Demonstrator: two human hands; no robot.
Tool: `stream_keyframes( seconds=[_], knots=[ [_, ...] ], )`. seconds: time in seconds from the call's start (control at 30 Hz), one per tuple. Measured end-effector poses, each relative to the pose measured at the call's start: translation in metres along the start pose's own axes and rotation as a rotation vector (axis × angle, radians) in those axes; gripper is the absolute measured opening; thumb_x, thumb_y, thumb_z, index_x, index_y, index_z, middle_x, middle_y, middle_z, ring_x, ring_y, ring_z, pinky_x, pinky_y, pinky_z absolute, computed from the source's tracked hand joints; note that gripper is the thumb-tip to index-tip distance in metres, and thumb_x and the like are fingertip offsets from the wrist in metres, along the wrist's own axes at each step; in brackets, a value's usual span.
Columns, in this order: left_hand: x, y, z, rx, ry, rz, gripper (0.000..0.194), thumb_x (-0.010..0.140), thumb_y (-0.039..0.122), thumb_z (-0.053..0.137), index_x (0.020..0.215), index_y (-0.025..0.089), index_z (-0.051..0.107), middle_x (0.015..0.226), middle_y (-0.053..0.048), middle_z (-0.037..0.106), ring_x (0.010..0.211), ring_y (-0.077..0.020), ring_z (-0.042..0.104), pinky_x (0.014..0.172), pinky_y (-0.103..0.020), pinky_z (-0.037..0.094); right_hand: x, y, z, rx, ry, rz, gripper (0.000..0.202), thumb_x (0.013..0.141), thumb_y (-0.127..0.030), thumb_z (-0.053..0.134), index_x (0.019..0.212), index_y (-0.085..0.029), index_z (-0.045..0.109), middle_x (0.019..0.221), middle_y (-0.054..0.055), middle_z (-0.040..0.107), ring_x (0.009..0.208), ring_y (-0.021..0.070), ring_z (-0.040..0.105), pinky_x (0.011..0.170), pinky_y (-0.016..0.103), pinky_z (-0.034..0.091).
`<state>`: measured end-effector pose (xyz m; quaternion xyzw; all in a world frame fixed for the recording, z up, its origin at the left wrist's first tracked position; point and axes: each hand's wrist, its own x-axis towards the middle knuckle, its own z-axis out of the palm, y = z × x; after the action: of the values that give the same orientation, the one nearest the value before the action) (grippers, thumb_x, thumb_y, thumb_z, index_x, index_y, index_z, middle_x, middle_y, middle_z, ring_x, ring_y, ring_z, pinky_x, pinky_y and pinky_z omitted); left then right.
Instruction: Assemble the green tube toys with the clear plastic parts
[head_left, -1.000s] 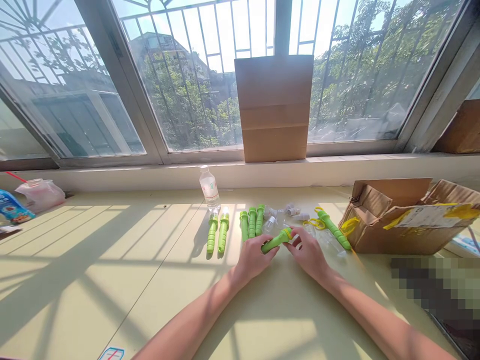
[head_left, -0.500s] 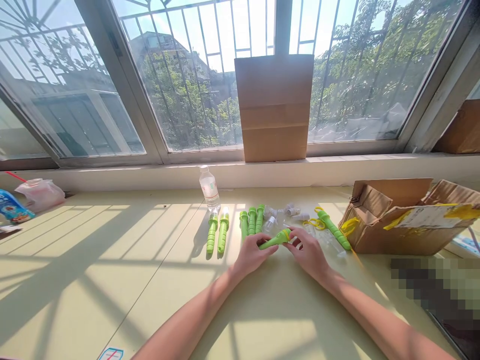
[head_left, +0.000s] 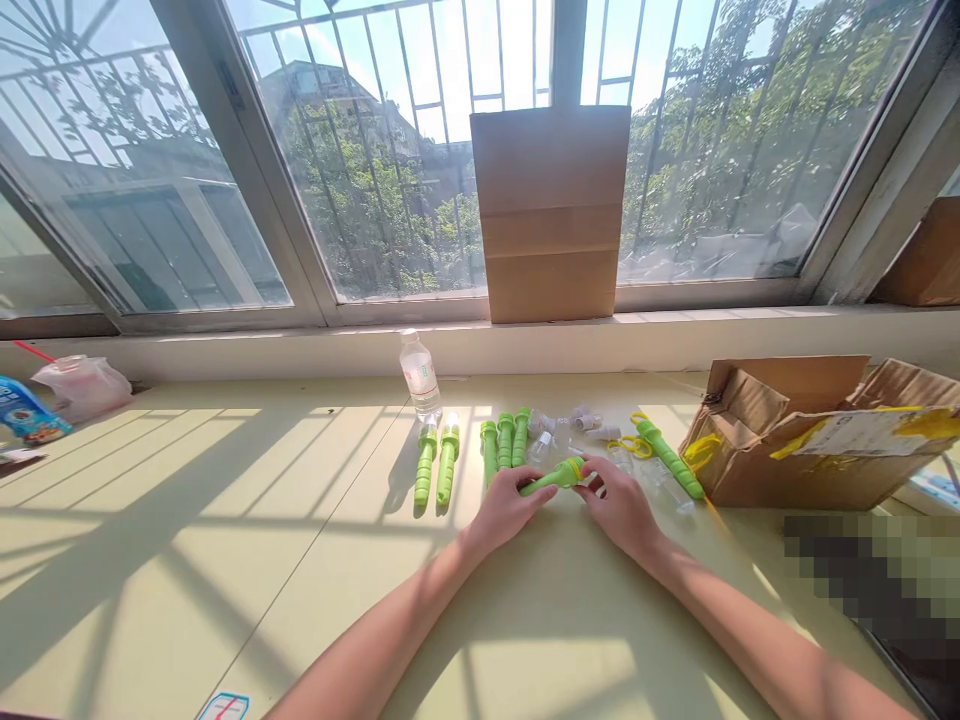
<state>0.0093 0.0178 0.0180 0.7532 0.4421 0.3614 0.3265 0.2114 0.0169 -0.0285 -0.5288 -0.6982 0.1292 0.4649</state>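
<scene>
My left hand (head_left: 511,505) is closed around the narrow part of a green plastic tube (head_left: 553,477), which it holds tilted just above the table. At the tube's wider end is a yellow ring (head_left: 576,468), and the fingers of my right hand (head_left: 619,505) pinch there. Its fingertips are partly hidden. Just beyond my left hand, three ribbed green tubes (head_left: 505,440) lie side by side. Small clear plastic caps (head_left: 541,446) are piled past the held tube. To the left, two green tubes with clear tops (head_left: 435,470) lie near each other.
A water bottle (head_left: 420,375) stands behind the left pair. On the right are yellow rings (head_left: 634,445), another green tube (head_left: 670,458) and an open cardboard box (head_left: 810,475). A cardboard sheet (head_left: 553,220) leans against the window. A pink bag (head_left: 82,388) sits at far left.
Both hands keep hold of the green tube in nearly the same place. The whole view has shifted very slightly; the other things lie as before.
</scene>
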Motion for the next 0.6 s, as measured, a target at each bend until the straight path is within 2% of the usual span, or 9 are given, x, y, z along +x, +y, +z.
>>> stream_keyframes(
  seconds=[0.17,0.3,0.5,0.6],
  knots=[
    [-0.001,0.003,-0.001,-0.124,-0.047,-0.061,0.031,0.089,0.046,0.060,0.080,0.020,0.073,0.070,-0.006,0.070,0.044,-0.0131,0.057,0.038,-0.025,0.044,0.000,-0.006,-0.001,-0.023,-0.031,-0.005,0.009,0.081,-0.024,0.056,0.088,-0.024,0.051,0.119,0.008,0.069,0.061,0.0161,0.065,0.057,0.033,0.053],
    [-0.002,0.006,-0.001,-0.153,-0.082,-0.095,0.034,0.088,0.050,0.060,0.084,0.020,0.074,0.073,-0.007,0.072,0.042,-0.0119,0.055,0.038,-0.025,0.044,-0.001,-0.010,-0.001,-0.044,-0.028,-0.009,0.014,0.078,-0.022,0.056,0.088,-0.024,0.047,0.123,0.009,0.068,0.063,0.0166,0.066,0.057,0.033,0.052],
    [-0.001,0.010,-0.004,-0.163,-0.112,-0.112,0.032,0.089,0.048,0.060,0.084,0.019,0.073,0.072,-0.007,0.071,0.041,-0.0102,0.053,0.039,-0.024,0.042,-0.002,-0.008,-0.001,-0.029,-0.004,-0.018,0.010,0.077,-0.021,0.053,0.083,-0.024,0.046,0.121,0.009,0.069,0.062,0.0165,0.066,0.058,0.032,0.051],
    [-0.001,0.010,-0.003,-0.104,-0.125,-0.121,0.035,0.092,0.048,0.055,0.086,0.018,0.072,0.075,-0.007,0.071,0.045,-0.0124,0.056,0.044,-0.028,0.047,-0.002,-0.008,0.000,-0.037,0.012,-0.028,0.007,0.078,-0.022,0.053,0.082,-0.024,0.048,0.121,0.009,0.069,0.060,0.0160,0.065,0.057,0.032,0.051]
  ],
)
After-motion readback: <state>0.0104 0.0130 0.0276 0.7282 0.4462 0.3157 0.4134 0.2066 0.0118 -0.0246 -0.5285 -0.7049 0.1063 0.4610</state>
